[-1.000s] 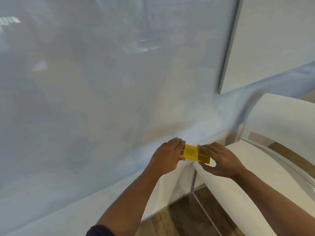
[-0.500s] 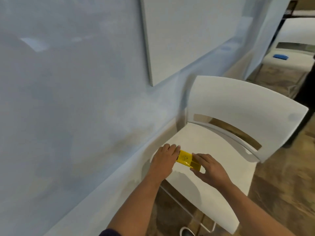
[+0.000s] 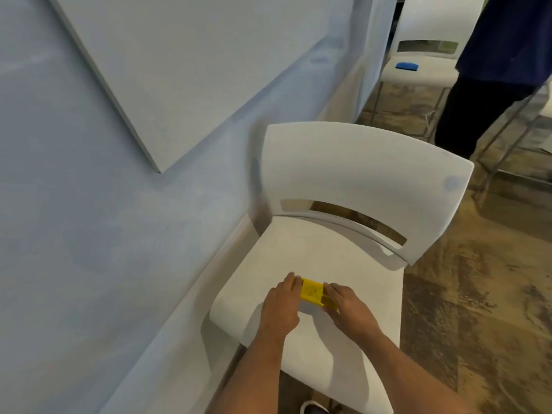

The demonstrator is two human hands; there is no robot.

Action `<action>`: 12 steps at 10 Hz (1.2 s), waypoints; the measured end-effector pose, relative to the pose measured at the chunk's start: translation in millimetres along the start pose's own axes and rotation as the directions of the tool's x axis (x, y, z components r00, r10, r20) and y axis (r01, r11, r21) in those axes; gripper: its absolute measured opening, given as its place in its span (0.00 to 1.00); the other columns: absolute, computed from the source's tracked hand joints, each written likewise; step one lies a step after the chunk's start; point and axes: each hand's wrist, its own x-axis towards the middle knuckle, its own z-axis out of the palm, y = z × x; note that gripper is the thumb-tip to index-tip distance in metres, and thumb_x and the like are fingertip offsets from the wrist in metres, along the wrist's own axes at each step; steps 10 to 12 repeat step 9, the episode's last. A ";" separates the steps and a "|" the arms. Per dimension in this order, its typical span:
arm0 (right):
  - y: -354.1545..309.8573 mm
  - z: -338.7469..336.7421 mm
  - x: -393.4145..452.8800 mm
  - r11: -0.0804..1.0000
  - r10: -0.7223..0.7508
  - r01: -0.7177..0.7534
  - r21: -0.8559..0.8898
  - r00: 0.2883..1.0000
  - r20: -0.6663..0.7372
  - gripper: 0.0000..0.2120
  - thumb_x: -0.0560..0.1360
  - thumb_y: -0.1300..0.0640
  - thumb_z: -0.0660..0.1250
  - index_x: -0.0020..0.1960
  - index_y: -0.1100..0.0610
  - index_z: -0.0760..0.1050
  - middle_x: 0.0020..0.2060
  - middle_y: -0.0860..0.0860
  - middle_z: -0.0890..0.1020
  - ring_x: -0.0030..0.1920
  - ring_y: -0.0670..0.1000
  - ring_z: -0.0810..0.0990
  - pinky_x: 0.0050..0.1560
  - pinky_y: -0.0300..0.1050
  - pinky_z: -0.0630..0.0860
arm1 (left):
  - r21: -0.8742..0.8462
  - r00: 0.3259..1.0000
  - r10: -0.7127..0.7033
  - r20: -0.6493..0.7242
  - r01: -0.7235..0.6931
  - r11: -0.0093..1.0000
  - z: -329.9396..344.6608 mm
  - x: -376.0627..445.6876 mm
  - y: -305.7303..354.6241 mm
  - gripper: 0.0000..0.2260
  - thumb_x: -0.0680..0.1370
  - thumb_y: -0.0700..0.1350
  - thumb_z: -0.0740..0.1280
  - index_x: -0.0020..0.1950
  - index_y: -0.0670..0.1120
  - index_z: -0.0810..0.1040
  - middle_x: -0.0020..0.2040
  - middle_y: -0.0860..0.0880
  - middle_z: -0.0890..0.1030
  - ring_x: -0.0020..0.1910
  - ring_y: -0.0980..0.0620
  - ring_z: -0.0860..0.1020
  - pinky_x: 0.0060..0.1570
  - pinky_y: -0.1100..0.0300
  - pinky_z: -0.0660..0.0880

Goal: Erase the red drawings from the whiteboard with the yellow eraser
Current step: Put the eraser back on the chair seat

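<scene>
Yellow eraser (image 3: 312,292) was low over the white chair (image 3: 352,180) seat, left hand (image 3: 280,306) and right hand (image 3: 348,306) both pinching its ends. Whiteboard (image 3: 191,64) showed no red marks, so erasing looked done; just setting it down left, I'd guess.

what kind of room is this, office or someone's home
Most likely an office or meeting room rather than a home: a large wall-mounted whiteboard, matching white plastic chairs with metal legs along the wall, and a blue board eraser left on the far chair.
</scene>
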 end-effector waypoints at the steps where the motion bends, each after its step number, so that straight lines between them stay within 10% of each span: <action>1: 12.7 12.7 8.0 0.996 0.085 -0.086 0.027 0.995 0.045 0.32 0.64 0.59 0.86 0.65 0.63 0.81 0.56 0.59 0.86 0.52 0.62 0.86 0.42 0.52 0.86 | -0.028 0.998 0.003 0.063 -0.001 1.000 13.6 9.1 3.0 0.35 0.85 0.40 0.66 0.88 0.44 0.51 0.88 0.46 0.51 0.82 0.43 0.64 0.77 0.51 0.66; 3: 27.4 31.2 23.6 0.987 0.158 -0.161 0.018 0.983 0.097 0.27 0.83 0.59 0.67 0.79 0.60 0.65 0.75 0.56 0.72 0.74 0.59 0.70 0.71 0.52 0.71 | -0.024 0.976 -0.019 0.219 0.024 0.999 43.5 18.7 -0.4 0.37 0.85 0.42 0.64 0.88 0.44 0.45 0.88 0.46 0.45 0.87 0.45 0.50 0.81 0.47 0.61; 6: 36.7 36.3 24.7 0.978 0.201 -0.182 -0.103 0.952 0.232 0.32 0.73 0.57 0.80 0.74 0.45 0.75 0.63 0.63 0.81 0.58 0.67 0.83 0.42 0.58 0.85 | -0.016 0.956 -0.038 0.290 0.045 0.999 54.2 26.8 -0.2 0.38 0.86 0.45 0.62 0.88 0.44 0.40 0.88 0.48 0.39 0.87 0.48 0.42 0.80 0.48 0.62; 8: 17.9 -2.3 28.0 0.991 0.021 -0.015 -0.134 0.999 0.048 0.37 0.83 0.39 0.62 0.84 0.47 0.46 0.83 0.51 0.52 0.82 0.54 0.57 0.78 0.51 0.64 | -0.016 0.988 -0.093 0.125 0.096 0.995 17.3 20.0 -3.7 0.41 0.87 0.57 0.63 0.87 0.45 0.38 0.88 0.49 0.39 0.87 0.48 0.41 0.85 0.53 0.50; 12: 6.6 -19.4 30.3 0.989 -0.020 0.016 -0.150 1.000 -0.023 0.36 0.85 0.36 0.51 0.83 0.49 0.39 0.82 0.47 0.45 0.82 0.50 0.50 0.78 0.46 0.54 | 0.001 0.996 -0.085 -0.015 0.085 0.996 -1.9 8.4 -6.6 0.42 0.87 0.59 0.62 0.87 0.46 0.35 0.87 0.50 0.36 0.86 0.49 0.37 0.83 0.56 0.44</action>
